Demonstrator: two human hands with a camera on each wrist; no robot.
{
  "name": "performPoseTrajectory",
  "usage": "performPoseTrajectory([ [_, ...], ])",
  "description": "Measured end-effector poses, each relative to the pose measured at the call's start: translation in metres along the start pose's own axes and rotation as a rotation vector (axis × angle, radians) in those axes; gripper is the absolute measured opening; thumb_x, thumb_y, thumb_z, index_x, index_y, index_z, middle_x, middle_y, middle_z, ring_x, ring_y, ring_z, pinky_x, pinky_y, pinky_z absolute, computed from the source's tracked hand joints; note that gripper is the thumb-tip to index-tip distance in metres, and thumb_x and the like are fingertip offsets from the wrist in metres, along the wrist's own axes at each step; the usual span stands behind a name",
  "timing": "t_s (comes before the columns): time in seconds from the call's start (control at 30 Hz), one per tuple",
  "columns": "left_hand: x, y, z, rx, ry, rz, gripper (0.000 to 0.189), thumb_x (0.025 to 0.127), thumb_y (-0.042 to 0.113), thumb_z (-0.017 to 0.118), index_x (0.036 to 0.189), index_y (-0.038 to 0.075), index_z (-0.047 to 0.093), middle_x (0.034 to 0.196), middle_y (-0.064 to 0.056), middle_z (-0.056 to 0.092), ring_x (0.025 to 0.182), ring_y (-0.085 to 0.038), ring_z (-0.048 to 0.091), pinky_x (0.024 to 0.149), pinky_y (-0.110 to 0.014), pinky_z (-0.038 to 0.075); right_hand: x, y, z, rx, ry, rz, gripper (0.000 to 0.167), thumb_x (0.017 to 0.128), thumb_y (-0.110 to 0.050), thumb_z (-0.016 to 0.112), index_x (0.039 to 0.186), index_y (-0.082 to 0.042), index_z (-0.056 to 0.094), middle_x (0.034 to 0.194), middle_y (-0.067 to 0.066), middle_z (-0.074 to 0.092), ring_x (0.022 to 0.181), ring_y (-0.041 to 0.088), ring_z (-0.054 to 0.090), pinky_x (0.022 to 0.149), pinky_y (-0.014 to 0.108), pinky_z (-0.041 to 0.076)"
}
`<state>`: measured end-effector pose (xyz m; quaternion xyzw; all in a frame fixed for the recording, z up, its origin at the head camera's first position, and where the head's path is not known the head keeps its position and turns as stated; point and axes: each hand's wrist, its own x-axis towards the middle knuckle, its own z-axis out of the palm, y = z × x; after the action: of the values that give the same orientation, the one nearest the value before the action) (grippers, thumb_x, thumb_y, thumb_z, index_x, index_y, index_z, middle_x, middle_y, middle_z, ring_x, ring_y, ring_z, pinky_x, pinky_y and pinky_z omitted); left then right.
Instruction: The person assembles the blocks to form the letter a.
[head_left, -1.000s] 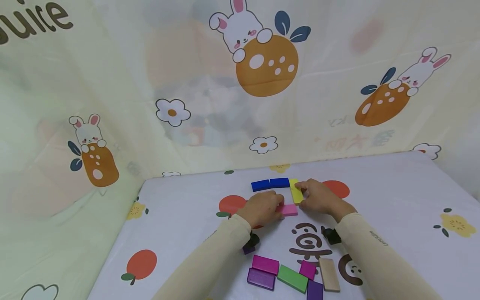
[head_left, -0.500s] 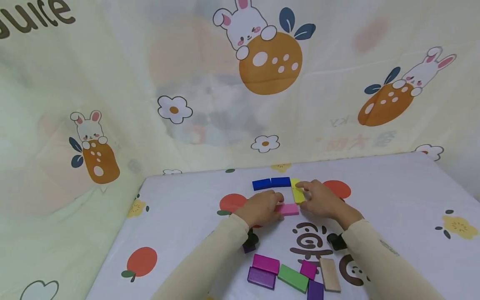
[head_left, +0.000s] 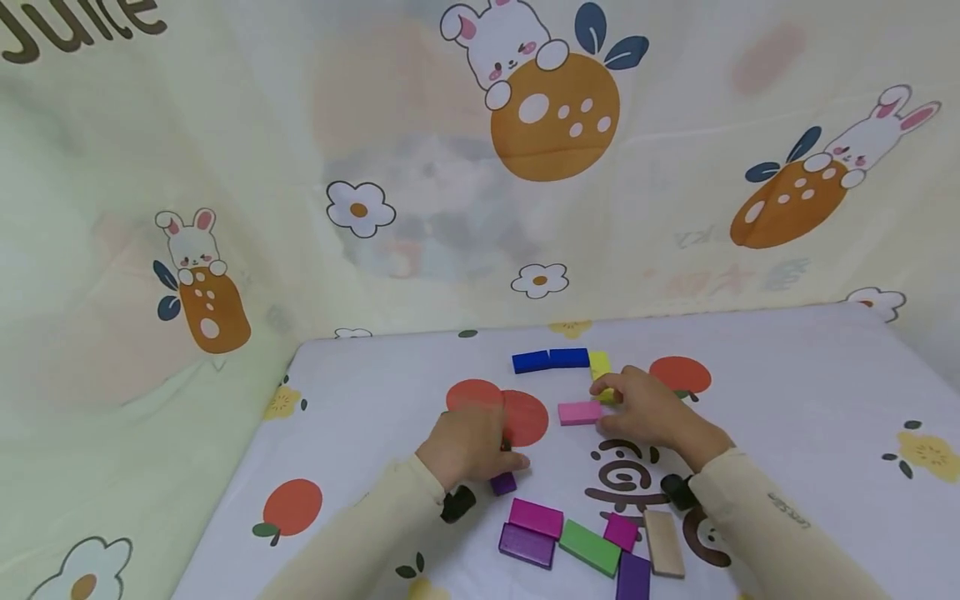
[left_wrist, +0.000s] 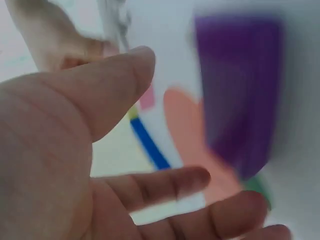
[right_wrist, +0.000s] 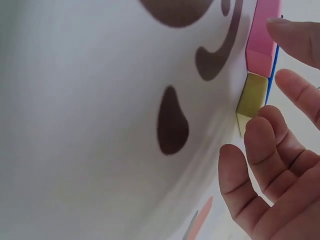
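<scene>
My left hand point(head_left: 468, 443) is beside a dark purple block point(head_left: 504, 483). In the left wrist view its thumb and fingers are spread apart, and the blurred purple block point(left_wrist: 240, 95) is outside them. My right hand point(head_left: 645, 410) is at the corner where a pink block point(head_left: 579, 413) meets a yellow block point(head_left: 600, 365). Its thumb point(right_wrist: 297, 42) is at the pink block in the right wrist view; whether it touches cannot be told. The other fingers are loosely bent around nothing. Two blue blocks point(head_left: 551, 359) run in a row left from the yellow block's far end.
Nearer me lie a magenta block point(head_left: 536, 518), a purple block point(head_left: 527, 546), a green block point(head_left: 590, 547), a small magenta block point(head_left: 622, 532), a dark violet block point(head_left: 633, 577) and a beige block point(head_left: 663, 543). A printed cloth curtain point(head_left: 420, 292) rises behind the table point(head_left: 810, 400).
My left hand has left the pink block and moved left and nearer me, to the purple block. My right hand stays by the yellow block, its fingers slightly nearer the pink one.
</scene>
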<state>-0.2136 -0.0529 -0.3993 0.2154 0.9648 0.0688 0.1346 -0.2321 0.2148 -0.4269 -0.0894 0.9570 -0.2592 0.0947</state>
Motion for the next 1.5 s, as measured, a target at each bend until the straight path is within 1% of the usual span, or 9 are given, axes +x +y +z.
performPoseTrajectory([
  [0.07, -0.009, 0.001, 0.006, -0.016, 0.008, 0.000, 0.043, 0.087, 0.051, 0.081, 0.089, 0.015, 0.057, 0.062, 0.004, 0.053, 0.054, -0.013, 0.052, 0.053, -0.029, 0.042, 0.000, 0.001, 0.000, -0.008, 0.002, -0.014, 0.042, 0.083, -0.022, 0.086, 0.121, -0.011, 0.071, 0.104, 0.012, 0.060, 0.096, 0.027, 0.056, 0.073, 0.039, 0.054],
  [0.17, -0.015, 0.003, 0.015, -0.016, 0.039, 0.006, 0.043, 0.088, 0.050, 0.080, 0.092, 0.015, 0.054, 0.063, 0.004, 0.051, 0.055, -0.014, 0.052, 0.054, -0.029, 0.042, 0.000, 0.002, 0.001, -0.014, 0.006, -0.029, 0.039, 0.083, -0.021, 0.086, 0.118, -0.010, 0.072, 0.101, 0.011, 0.060, 0.094, 0.026, 0.055, 0.074, 0.040, 0.053],
  [0.33, -0.014, 0.002, 0.021, -0.052, 0.076, 0.003, 0.036, 0.089, 0.038, 0.080, 0.098, 0.012, 0.056, 0.070, 0.001, 0.054, 0.059, -0.015, 0.053, 0.056, -0.028, 0.044, 0.001, -0.003, 0.005, -0.002, -0.001, -0.035, 0.032, 0.085, -0.017, 0.083, 0.115, -0.010, 0.073, 0.099, 0.009, 0.060, 0.093, 0.025, 0.054, 0.075, 0.039, 0.051],
  [0.43, -0.012, 0.000, 0.023, -0.068, 0.093, 0.031, 0.029, 0.091, 0.027, 0.078, 0.104, 0.010, 0.059, 0.078, 0.001, 0.057, 0.065, -0.014, 0.054, 0.059, -0.027, 0.046, 0.002, -0.005, 0.006, -0.003, 0.000, -0.034, 0.030, 0.085, -0.016, 0.082, 0.113, -0.010, 0.074, 0.097, 0.008, 0.058, 0.093, 0.025, 0.054, 0.074, 0.038, 0.050],
  [0.6, -0.002, -0.003, 0.025, -0.064, 0.130, 0.093, 0.023, 0.093, 0.018, 0.075, 0.110, 0.011, 0.062, 0.091, 0.001, 0.061, 0.078, -0.012, 0.056, 0.068, -0.025, 0.050, 0.003, -0.007, 0.004, -0.006, -0.008, -0.035, 0.031, 0.085, -0.015, 0.083, 0.114, -0.009, 0.074, 0.094, 0.007, 0.058, 0.091, 0.024, 0.054, 0.073, 0.037, 0.050],
  [0.93, 0.029, -0.003, 0.025, -0.050, 0.210, 0.186, 0.026, 0.093, 0.020, 0.080, 0.114, 0.011, 0.069, 0.102, 0.001, 0.068, 0.090, -0.012, 0.061, 0.077, -0.023, 0.051, 0.011, -0.009, 0.004, -0.001, -0.032, -0.005, 0.036, 0.085, -0.021, 0.086, 0.114, -0.008, 0.071, 0.095, 0.007, 0.063, 0.090, 0.024, 0.057, 0.076, 0.038, 0.052],
  [1.2, 0.044, -0.004, 0.029, -0.083, 0.201, 0.257, 0.026, 0.095, 0.025, 0.079, 0.119, 0.015, 0.075, 0.103, 0.002, 0.070, 0.092, -0.012, 0.062, 0.083, -0.023, 0.052, 0.014, -0.004, 0.007, 0.037, -0.062, 0.014, 0.026, 0.085, -0.021, 0.085, 0.106, -0.013, 0.071, 0.099, 0.007, 0.064, 0.095, 0.025, 0.058, 0.079, 0.040, 0.054],
  [1.3, 0.047, -0.006, 0.029, -0.087, 0.197, 0.261, 0.029, 0.095, 0.028, 0.079, 0.121, 0.015, 0.074, 0.106, 0.001, 0.070, 0.094, -0.012, 0.061, 0.084, -0.023, 0.052, 0.015, -0.003, 0.006, 0.045, -0.060, 0.011, 0.025, 0.086, -0.021, 0.084, 0.106, -0.014, 0.071, 0.100, 0.007, 0.063, 0.096, 0.025, 0.058, 0.079, 0.040, 0.054],
  [1.5, 0.045, -0.009, 0.027, -0.117, 0.153, 0.211, 0.038, 0.094, 0.030, 0.079, 0.128, 0.015, 0.070, 0.111, 0.001, 0.067, 0.097, -0.011, 0.061, 0.086, -0.024, 0.053, 0.016, -0.001, 0.005, 0.064, -0.065, 0.010, 0.024, 0.086, -0.021, 0.084, 0.105, -0.015, 0.071, 0.100, 0.008, 0.062, 0.097, 0.026, 0.056, 0.079, 0.038, 0.054],
])
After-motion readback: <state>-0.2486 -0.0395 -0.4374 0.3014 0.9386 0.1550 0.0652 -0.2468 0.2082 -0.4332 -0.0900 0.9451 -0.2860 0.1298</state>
